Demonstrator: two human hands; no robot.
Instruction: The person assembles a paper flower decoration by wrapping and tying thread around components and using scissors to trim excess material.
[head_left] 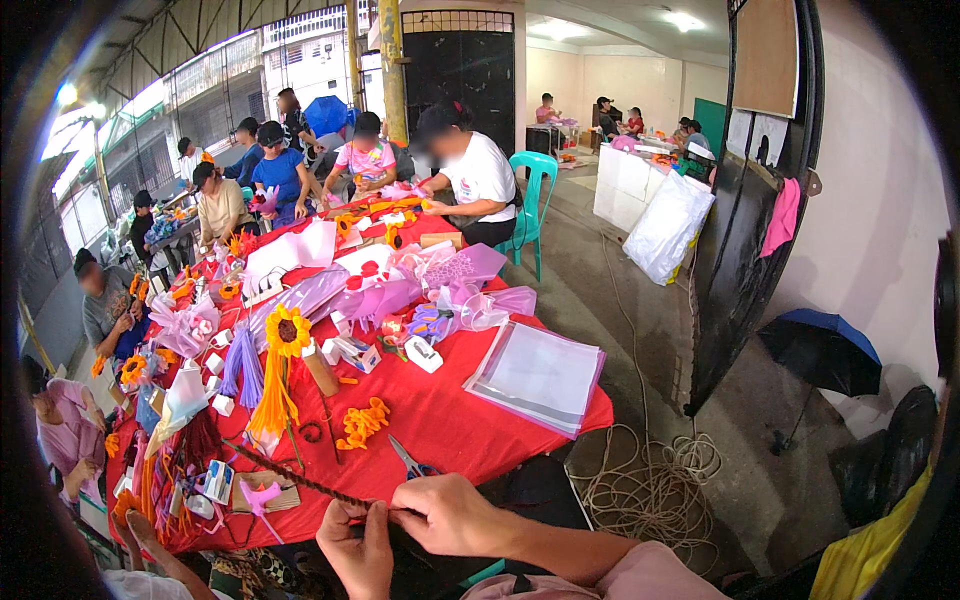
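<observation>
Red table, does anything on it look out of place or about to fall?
Yes: the stack of clear sheets lies askew, one corner jutting past the red table edge. Both hands pinch a brown fuzzy stem.

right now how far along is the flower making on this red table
Looks done: one sunflower with an orange fringe lies on the red table. In hand: the left hand and right hand both grip a dark fuzzy stem wire. Left: loose orange petals, clear wrap sheets and scissors lie unused.

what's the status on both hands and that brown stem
Left hand and right hand both pinch the brown fuzzy stem, held over the red table. Scissors lie just beyond; nothing blocking.
</observation>
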